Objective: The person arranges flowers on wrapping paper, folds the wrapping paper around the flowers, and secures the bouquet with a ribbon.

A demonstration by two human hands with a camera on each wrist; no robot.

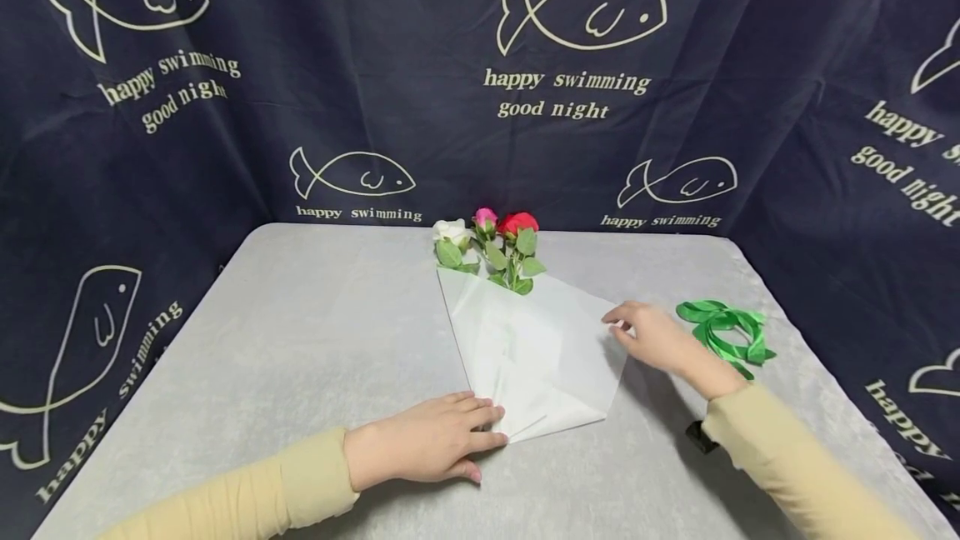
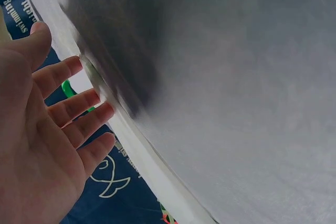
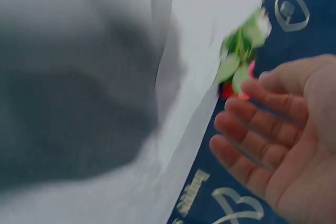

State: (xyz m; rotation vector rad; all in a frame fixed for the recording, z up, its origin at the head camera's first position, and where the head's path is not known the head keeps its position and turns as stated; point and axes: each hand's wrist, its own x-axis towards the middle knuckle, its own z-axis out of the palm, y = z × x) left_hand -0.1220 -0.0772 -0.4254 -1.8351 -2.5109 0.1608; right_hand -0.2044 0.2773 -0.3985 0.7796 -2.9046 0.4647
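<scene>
White wrapping paper [image 1: 555, 340] lies folded on the table, its left side brought over the flower stems. A white rose [image 1: 452, 232], a pink rosebud [image 1: 486, 220] and a red rose [image 1: 519, 223] stick out of its far end with green leaves. My left hand [image 1: 431, 440] rests with extended fingers on the paper's near left corner; the left wrist view shows those fingers [image 2: 79, 106] along the paper's edge. My right hand [image 1: 652, 340] hovers by the paper's right edge, fingers slightly bent with nothing held. In the right wrist view its fingers [image 3: 257, 135] are loosely spread.
A loose coil of green ribbon [image 1: 731, 336] lies on the grey table cover [image 1: 337, 323] to the right, beyond my right wrist. A dark blue curtain [image 1: 420, 65] with fish drawings hangs around the table's back and sides. A small black object [image 1: 701, 437] shows under my right cuff.
</scene>
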